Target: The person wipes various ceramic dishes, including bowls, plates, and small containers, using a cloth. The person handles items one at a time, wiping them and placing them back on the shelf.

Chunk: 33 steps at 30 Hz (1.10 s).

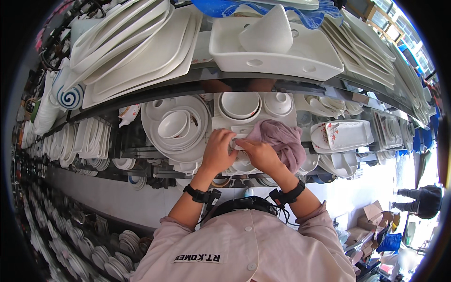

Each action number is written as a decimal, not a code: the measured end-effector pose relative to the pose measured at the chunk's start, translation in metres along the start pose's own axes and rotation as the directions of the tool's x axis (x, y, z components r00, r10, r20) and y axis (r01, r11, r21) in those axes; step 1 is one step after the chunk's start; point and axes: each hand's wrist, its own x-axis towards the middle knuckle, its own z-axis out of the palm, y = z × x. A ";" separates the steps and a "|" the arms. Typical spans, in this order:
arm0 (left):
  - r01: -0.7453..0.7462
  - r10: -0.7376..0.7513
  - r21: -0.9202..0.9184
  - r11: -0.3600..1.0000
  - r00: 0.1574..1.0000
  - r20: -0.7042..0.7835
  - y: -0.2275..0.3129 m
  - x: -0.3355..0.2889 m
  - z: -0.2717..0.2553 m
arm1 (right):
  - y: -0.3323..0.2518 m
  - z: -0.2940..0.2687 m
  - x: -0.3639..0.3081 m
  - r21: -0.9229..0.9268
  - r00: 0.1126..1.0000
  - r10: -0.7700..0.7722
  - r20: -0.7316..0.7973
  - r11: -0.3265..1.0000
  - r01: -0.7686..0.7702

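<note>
My left hand (219,151) and my right hand (261,154) meet over the middle shelf, fingertips curled in and almost touching. Between them shows a small white piece, mostly covered by the fingers; its kind cannot be made out. A crumpled mauve cloth (282,143) lies right beside my right hand, against its back. Just beyond my hands is a white ribbed tray (220,121) bearing a white bowl (240,104) and a smaller round lidded dish (278,103). Left of my left hand are stacked white plates (151,110) with small bowls (173,124) on top.
On the upper shelf stand slanted white plates (181,61), a deep white rectangular dish (282,63) holding a white cone-shaped piece (268,33), and a blue wavy glass dish (225,8). A flower-patterned rectangular dish (345,135) sits to the right. Cardboard boxes (371,218) and a person (425,201) are at far right.
</note>
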 end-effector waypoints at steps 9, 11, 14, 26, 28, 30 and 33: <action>-0.044 0.046 -0.023 0.999 0.997 0.056 0.002 0.001 -0.002 | 0.016 0.003 -0.001 -0.136 0.996 -0.033 -0.082 0.990 0.021; -0.042 0.042 -0.005 0.999 0.997 0.061 -0.003 0.001 0.002 | 0.016 0.003 -0.001 -0.126 0.995 -0.031 -0.090 0.992 0.019; -0.042 0.041 0.012 0.999 0.997 0.058 -0.007 0.002 0.005 | 0.015 0.001 -0.002 -0.106 0.995 -0.032 -0.094 0.994 0.022; -0.037 0.036 0.011 0.999 0.997 0.061 -0.005 0.006 0.005 | 0.013 -0.001 -0.003 -0.113 0.997 0.006 -0.083 0.994 -0.015; -0.030 0.029 0.004 1.000 0.998 0.062 -0.005 0.006 0.004 | 0.012 -0.002 -0.001 -0.131 0.998 -0.002 -0.065 0.991 -0.007; -0.036 0.036 -0.006 0.999 0.998 0.059 -0.006 0.008 0.004 | 0.012 -0.002 0.001 -0.109 0.998 0.002 -0.070 0.994 -0.009; -0.035 0.037 -0.030 0.999 0.997 0.074 -0.005 0.010 -0.002 | 0.013 -0.005 0.006 -0.052 0.996 0.039 -0.084 0.998 -0.044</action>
